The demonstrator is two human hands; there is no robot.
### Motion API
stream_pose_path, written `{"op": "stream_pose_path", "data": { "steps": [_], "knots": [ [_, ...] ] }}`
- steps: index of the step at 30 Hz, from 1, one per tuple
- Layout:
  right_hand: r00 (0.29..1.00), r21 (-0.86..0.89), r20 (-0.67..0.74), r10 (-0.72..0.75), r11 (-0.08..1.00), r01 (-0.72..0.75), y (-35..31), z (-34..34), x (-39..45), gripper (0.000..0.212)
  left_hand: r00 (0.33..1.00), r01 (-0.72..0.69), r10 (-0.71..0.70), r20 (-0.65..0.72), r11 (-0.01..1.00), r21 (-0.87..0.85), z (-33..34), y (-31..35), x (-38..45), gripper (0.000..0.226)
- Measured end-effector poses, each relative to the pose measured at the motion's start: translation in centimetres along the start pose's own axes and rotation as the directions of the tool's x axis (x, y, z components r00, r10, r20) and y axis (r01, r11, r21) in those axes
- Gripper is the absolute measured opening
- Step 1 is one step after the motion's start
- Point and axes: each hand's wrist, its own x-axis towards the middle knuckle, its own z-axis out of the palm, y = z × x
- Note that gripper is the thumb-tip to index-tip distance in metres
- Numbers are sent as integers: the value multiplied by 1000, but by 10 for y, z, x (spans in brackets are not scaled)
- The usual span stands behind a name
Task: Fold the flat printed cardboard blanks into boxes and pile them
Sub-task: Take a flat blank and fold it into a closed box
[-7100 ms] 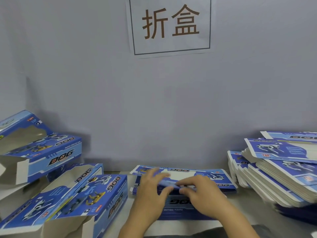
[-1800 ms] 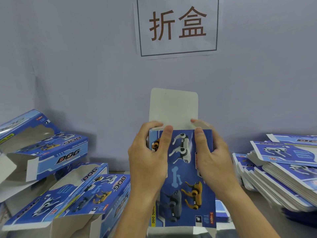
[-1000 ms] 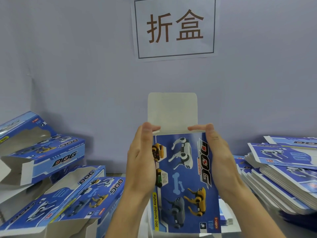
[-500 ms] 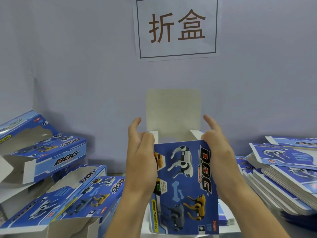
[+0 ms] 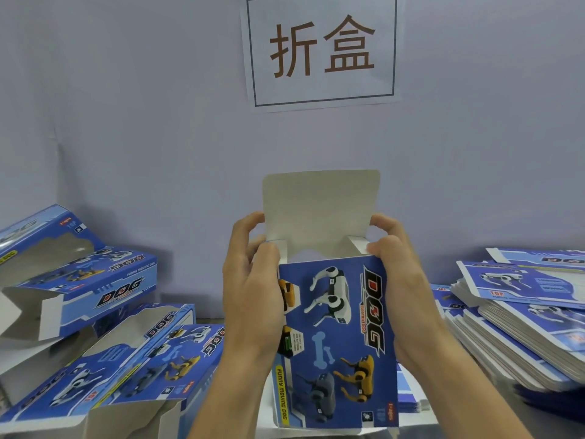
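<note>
I hold a blue printed cardboard box (image 5: 335,337) upright in front of me, its grey top lid flap (image 5: 319,210) standing up. My left hand (image 5: 253,280) grips the box's left side, thumb on the left side flap at the top. My right hand (image 5: 399,280) grips the right side, thumb at the right side flap, fingers curled behind the lid flap. A thick stack of flat blanks (image 5: 525,318) lies to the right. Several folded boxes (image 5: 104,359) lie piled at the left.
A grey-blue wall stands close behind, with a paper sign (image 5: 321,49) bearing two characters. A few flat blanks (image 5: 408,394) lie on the table under the held box. The folded boxes at the left have open ends facing me.
The flat blank was lifted off the table and opened into a box shape. In the last half second both thumbs moved onto the side flaps and the fingers curled around the top.
</note>
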Motion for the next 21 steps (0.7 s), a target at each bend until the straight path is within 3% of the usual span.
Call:
{"op": "stream_pose_path", "data": {
  "steps": [2, 5, 13, 16, 19, 21],
  "knots": [
    [999, 59, 5, -47, 997, 46, 1, 0, -2, 23, 998, -48, 48, -30, 999, 0, 2, 2, -3, 31],
    [995, 115, -24, -99, 988, 101, 3, 3, -6, 37, 993, -76, 80, -92, 996, 50, 5, 2, -5, 34],
    [989, -21, -101, -106, 994, 104, 6, 0, -6, 38, 989, -15, 7, -145, 998, -56, 2, -3, -4, 32],
    [995, 71, -41, -95, 993, 98, 4, -2, -6, 43, 988, -46, 47, -149, 999, 12, 3, -3, -5, 33],
    [977, -47, 114, -178, 982, 184, 1, -6, -2, 61, 987, 12, -7, -158, 999, 29, 2, -3, -3, 28],
    [985, -63, 108, -133, 988, 140, -1, -8, -2, 58, 992, 43, -42, -121, 999, -2, 1, -2, -1, 26]
  ]
}}
